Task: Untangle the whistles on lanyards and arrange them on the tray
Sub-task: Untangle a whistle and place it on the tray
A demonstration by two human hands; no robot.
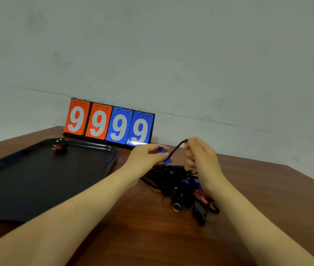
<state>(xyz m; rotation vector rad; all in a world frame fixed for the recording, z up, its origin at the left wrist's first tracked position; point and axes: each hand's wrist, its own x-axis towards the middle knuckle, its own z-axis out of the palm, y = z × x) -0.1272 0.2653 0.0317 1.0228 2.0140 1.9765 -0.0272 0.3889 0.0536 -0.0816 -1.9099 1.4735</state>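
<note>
A blue whistle (164, 155) was pinched by the left hand (145, 157) above the tangled pile (179, 184) beside the tray (112, 150), its lanyard (177, 148) was gripped by the right hand (200, 156), and a hard pull was judged likely to tighten knots.

Blue whistle (164, 155) above tangled black lanyards (175, 179); black tray (87, 144) left.

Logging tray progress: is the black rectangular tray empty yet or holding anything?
Not empty. The black rectangular tray holds one red whistle near its far edge; the rest of its surface looks bare.
</note>
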